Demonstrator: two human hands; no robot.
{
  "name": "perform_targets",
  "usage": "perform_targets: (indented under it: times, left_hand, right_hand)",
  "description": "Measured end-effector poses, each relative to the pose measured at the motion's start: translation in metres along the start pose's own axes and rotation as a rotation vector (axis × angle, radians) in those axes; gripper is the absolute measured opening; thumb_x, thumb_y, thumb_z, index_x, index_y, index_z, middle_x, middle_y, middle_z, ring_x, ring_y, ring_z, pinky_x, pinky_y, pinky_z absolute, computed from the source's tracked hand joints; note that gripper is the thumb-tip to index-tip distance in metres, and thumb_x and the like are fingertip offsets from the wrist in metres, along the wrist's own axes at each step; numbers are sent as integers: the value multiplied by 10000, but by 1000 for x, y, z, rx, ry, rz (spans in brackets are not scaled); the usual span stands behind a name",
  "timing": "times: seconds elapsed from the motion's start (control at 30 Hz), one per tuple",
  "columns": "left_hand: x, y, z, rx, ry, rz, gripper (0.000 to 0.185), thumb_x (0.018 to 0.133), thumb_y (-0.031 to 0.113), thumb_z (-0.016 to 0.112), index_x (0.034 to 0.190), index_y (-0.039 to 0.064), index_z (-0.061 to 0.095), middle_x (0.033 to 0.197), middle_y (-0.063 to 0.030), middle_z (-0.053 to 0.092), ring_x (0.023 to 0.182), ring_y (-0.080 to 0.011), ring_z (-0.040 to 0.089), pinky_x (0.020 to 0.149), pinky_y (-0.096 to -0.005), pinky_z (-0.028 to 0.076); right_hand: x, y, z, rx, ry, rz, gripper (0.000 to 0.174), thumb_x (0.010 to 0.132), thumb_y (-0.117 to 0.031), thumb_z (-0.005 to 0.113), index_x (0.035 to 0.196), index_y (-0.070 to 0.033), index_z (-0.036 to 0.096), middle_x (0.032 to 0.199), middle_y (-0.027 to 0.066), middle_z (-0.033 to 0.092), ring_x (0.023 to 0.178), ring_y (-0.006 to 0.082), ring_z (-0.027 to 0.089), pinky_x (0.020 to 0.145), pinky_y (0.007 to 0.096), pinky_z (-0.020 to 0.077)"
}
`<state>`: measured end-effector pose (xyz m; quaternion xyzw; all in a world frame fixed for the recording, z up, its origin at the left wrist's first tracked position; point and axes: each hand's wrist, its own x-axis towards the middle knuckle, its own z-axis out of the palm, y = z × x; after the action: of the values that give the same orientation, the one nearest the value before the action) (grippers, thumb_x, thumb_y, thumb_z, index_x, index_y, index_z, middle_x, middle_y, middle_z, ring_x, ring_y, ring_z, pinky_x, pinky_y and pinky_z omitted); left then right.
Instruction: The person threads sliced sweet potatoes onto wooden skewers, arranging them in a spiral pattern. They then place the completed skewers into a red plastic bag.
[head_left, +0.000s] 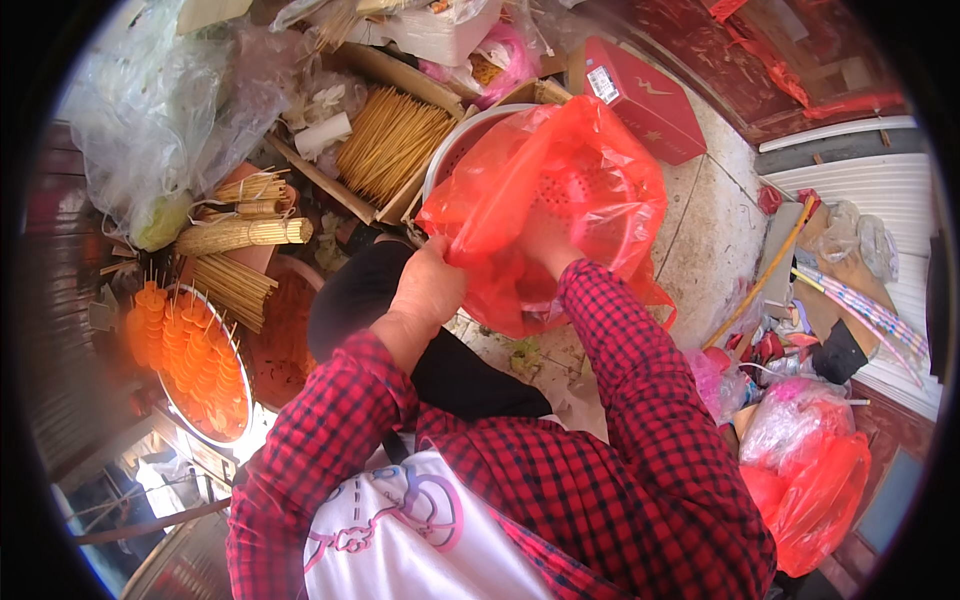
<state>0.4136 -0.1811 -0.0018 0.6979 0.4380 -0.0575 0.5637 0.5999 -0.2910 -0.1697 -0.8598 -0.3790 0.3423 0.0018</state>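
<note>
My left hand (431, 281) grips the gathered edge of a red plastic bag (502, 187), fingers closed on it. The bag spreads over a round colander (457, 146) with small holes, standing in front of me. Inside the bag's mouth is my right hand (546, 238), seen dimly through the red film; its fingers are hidden, and whether it holds anything does not show. Left of the colander a cardboard box (356, 204) holds many thin wooden skewers (394, 142). Orange sliced pieces on skewers (187, 337) lie over a white-rimmed basin (246, 390) at the lower left.
Tied skewer bundles (244, 235) lie left of my knee, below a large clear plastic bag (157, 97). A reddish tub (281, 330) stands beside the basin. Behind the colander is a red box (645, 101). Another red bag (817, 495) and a yellow stick (761, 277) are at right.
</note>
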Motion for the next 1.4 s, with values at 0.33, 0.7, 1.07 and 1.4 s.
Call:
perform_targets:
  times: [0.33,0.7,1.07,1.4]
  left_hand:
    - [-16,1,0,426,-194,208,257,782,42,598,1032,-7,630,1051,-270,654,1032,-424,625,908,-441,502]
    - [-18,9,4,622,-286,160,293,788,123,629,1040,-25,608,1065,-256,644,1034,-415,628,906,-466,507]
    - [-7,16,0,482,-333,103,432,828,170,632,1199,-36,547,1101,-285,657,1088,-410,625,944,-447,495]
    - [10,-5,-3,222,-187,-72,533,845,213,654,1287,-49,511,1145,-266,661,1087,-361,649,902,-406,527]
  right_hand:
    - [67,40,-37,1919,387,493,337,1004,-271,453,1174,-73,666,1155,183,680,1024,297,662,855,428,522]
    - [88,80,-71,1907,418,248,330,1005,-266,459,1176,-70,662,1142,168,683,1010,284,658,849,416,520]
    - [112,49,-92,1855,393,-5,323,1005,-261,465,1177,-68,658,1130,153,687,996,270,654,844,404,518]
    - [48,27,-45,756,424,-176,342,984,-238,499,1216,-19,622,1175,167,672,1053,301,639,890,406,506]
